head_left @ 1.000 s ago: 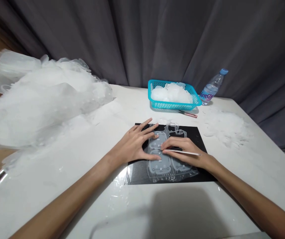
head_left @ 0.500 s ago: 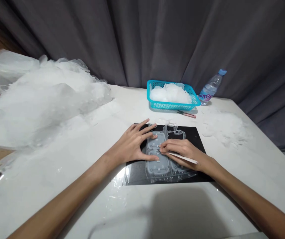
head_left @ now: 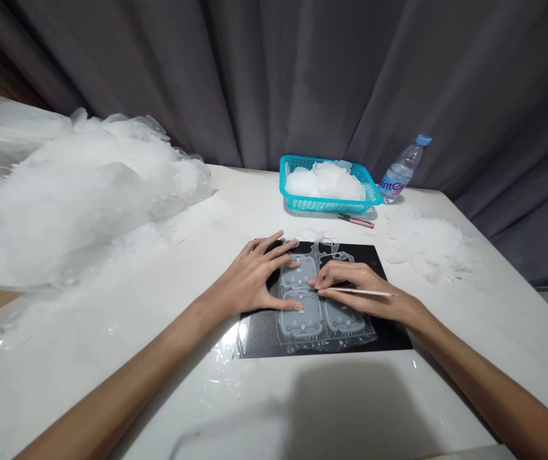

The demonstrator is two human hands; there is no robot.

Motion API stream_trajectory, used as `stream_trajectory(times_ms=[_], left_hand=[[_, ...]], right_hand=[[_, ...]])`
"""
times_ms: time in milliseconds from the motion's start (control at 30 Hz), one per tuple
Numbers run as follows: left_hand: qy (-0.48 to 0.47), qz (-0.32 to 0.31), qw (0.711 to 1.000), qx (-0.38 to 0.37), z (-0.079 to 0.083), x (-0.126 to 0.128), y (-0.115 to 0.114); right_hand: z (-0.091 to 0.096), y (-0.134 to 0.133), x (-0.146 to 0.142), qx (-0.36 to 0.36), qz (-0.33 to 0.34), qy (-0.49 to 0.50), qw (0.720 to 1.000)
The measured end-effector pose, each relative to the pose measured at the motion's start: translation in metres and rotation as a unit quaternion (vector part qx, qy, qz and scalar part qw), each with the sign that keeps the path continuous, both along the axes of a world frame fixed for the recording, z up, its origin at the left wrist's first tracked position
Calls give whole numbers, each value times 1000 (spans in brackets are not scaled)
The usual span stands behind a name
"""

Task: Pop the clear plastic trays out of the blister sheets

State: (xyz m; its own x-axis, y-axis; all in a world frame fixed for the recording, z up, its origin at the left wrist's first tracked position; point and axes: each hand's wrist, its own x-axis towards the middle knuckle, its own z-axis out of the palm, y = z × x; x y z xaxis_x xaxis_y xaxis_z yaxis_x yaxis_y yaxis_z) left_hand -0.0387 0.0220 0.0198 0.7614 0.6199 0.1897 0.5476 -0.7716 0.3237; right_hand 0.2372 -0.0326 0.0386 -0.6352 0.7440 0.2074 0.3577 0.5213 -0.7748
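A clear plastic sheet with several rounded rectangular moulded panels lies on a black mat. My left hand rests with fingers spread, its thumb and fingertips on the left-hand panels. Pinched like a pen in my right hand is a slim white-handled tool, its kind not clear. Its tip, small and partly hidden by the fingers, meets the sheet near the seam between the upper and lower left panels. Cut-out strips of the sheet curl at the mat's top edge.
Behind the mat stands a turquoise basket full of whitish plastic pieces, with pink-handled snips before it. A water bottle is beside the basket. A big heap of translucent plastic covers the left; clear scraps lie at right.
My right hand has shifted slightly and turned, so the tool's handle now lies nearly level instead of sloping down to the right. My left hand keeps its place on the sheet.
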Motion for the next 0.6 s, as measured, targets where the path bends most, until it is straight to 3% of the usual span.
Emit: stream_trajectory(times_ms=[333, 600], left_hand=[[-6, 5, 1000, -22, -2, 0, -1], [-26, 10, 997, -69, -2, 0, -3]], right_hand=[[-8, -3, -2, 53, 36, -42, 997], [-35, 0, -17, 258, -21, -149, 954]])
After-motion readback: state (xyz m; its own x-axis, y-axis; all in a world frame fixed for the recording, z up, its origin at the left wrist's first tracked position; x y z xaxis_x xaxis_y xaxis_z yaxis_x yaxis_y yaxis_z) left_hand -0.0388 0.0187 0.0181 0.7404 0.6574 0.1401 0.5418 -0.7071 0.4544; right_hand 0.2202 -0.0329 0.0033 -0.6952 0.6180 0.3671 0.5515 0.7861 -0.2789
